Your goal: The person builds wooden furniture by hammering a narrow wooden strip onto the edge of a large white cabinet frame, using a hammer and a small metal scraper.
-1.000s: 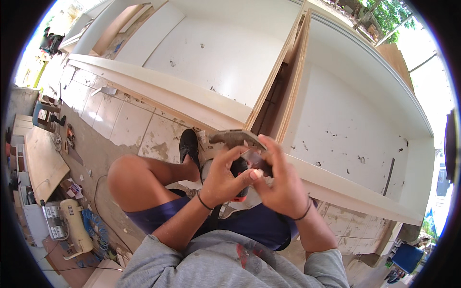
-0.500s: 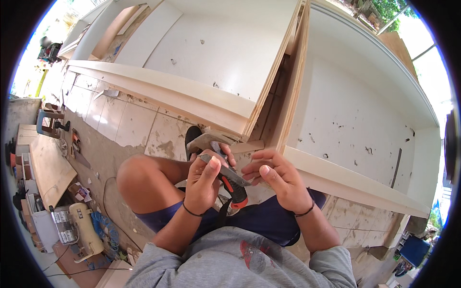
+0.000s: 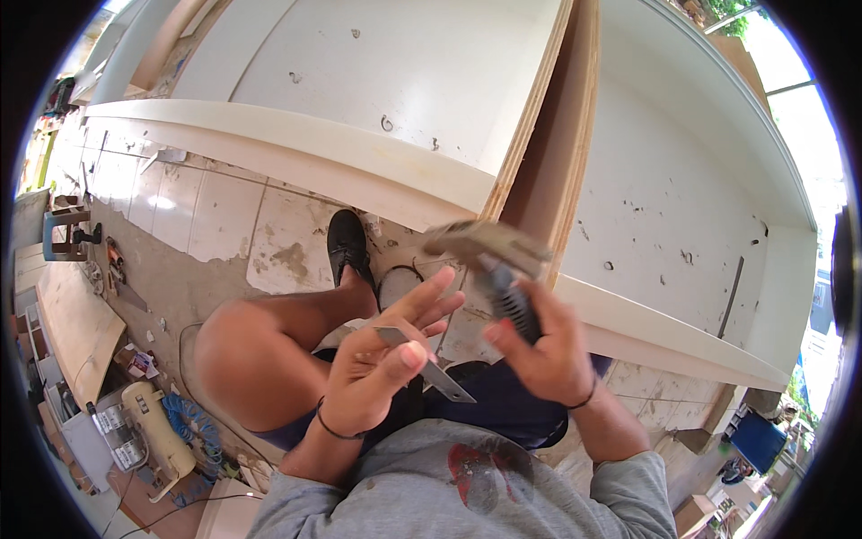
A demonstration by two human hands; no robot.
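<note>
My left hand pinches a flat metal strip between thumb and fingers. The strip has a small hole near its lower right end, and the other fingers are stretched out. My right hand is wrapped round the dark grip of a hammer. The hammer's worn head is raised, tilted and smeared by motion, in front of the raw plywood edges of the white cabinets. A gap separates hammer and strip.
Two white cabinet boxes lie before me on the tiled floor. At the left are a plywood sheet, a beige tank, a coiled blue hose and a handsaw. My black shoe stands by the cabinet front.
The hammer has passed from my left hand to my right, which has closed on its grip and lifted it rightward. My left hand keeps the metal strip and has moved slightly lower.
</note>
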